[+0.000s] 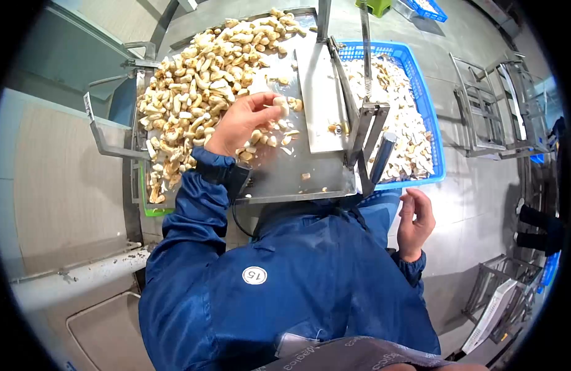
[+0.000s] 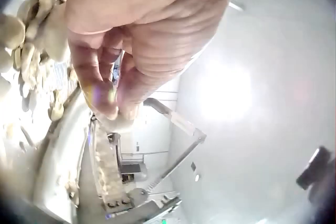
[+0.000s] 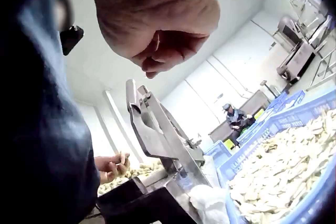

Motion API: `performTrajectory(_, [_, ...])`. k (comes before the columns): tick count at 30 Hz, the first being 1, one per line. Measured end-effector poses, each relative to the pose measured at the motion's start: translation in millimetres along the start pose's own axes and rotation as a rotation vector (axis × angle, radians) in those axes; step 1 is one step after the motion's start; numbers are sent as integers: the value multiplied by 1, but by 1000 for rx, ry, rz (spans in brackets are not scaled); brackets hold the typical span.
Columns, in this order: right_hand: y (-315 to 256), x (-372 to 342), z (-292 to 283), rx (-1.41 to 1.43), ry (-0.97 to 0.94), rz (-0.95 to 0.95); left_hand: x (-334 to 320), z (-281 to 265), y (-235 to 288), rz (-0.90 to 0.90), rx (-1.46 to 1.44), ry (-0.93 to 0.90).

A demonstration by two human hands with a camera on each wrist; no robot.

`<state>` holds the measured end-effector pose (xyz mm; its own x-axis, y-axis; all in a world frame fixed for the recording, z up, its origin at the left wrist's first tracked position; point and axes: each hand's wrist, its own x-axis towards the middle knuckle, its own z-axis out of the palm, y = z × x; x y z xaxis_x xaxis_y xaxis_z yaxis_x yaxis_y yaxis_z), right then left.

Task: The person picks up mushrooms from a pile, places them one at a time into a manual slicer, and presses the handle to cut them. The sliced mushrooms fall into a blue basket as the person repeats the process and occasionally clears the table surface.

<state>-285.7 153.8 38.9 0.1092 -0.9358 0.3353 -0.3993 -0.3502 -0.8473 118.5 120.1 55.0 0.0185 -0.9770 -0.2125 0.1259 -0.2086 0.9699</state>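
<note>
Grey printed fabric (image 1: pixel 372 357) crosses the near edge, with the blue jacket (image 1: pixel 322 266) beyond it. Left hand (image 1: pixel 245 120): thumb and fingertips clamped on a pale mushroom piece (image 1: pixel 281 106), held over the metal tray (image 1: pixel 276 179), just left of the white board (image 1: pixel 319 99); the mushroom pile (image 1: pixel 199 80) lies to the far left. Right hand (image 1: pixel 415 226): fingers loosely curled, at the near side of the blue basket (image 1: pixel 438 157) of slices (image 1: pixel 406 99), near the dark lever handle (image 1: pixel 384 154).
</note>
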Motion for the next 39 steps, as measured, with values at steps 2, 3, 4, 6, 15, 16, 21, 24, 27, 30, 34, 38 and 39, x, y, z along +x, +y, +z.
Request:
performTrajectory(2, [-4, 11, 8, 33, 17, -55, -4, 6, 0, 27, -103, -34])
performTrajectory(3, [-9, 16, 11, 54, 6, -74, -4, 9, 0, 43, -156, -51])
performTrajectory(4, [-12, 20, 15, 49, -2, -101, -1, 11, 0, 28, -173, -52])
performTrajectory(6, [-19, 28, 23, 39, -10, -152, 9, 14, -3, 0, -202, -62])
performTrajectory(15, [-40, 61, 66, 187, -132, -98, 117, 74, -50, 95, 135, 179])
performTrajectory(16, [-42, 63, 69, 221, -148, -96, 122, 77, -52, 110, 199, 162])
performTrajectory(21, [-37, 64, 81, 295, -180, -113, 137, 80, -75, 283, 271, 252])
performTrajectory(24, [-35, 69, 87, 270, -171, -157, 132, 83, -67, 250, 294, 249])
performTrajectory(27, [-51, 81, 90, 266, -120, -186, 124, 87, -53, 168, 325, 232])
performTrajectory(30, [-56, 89, 87, 288, -141, -205, 128, 81, -61, 169, 298, 198])
performTrajectory(34, [-45, 83, 91, 277, -104, -202, 144, 84, -82, 372, 266, 282])
performTrajectory(38, [-42, 73, 97, 455, -78, -169, 134, 87, -66, 317, 280, 261])
performTrajectory(39, [-23, 62, 103, 285, -14, -254, 134, 88, -66, 259, 160, 248])
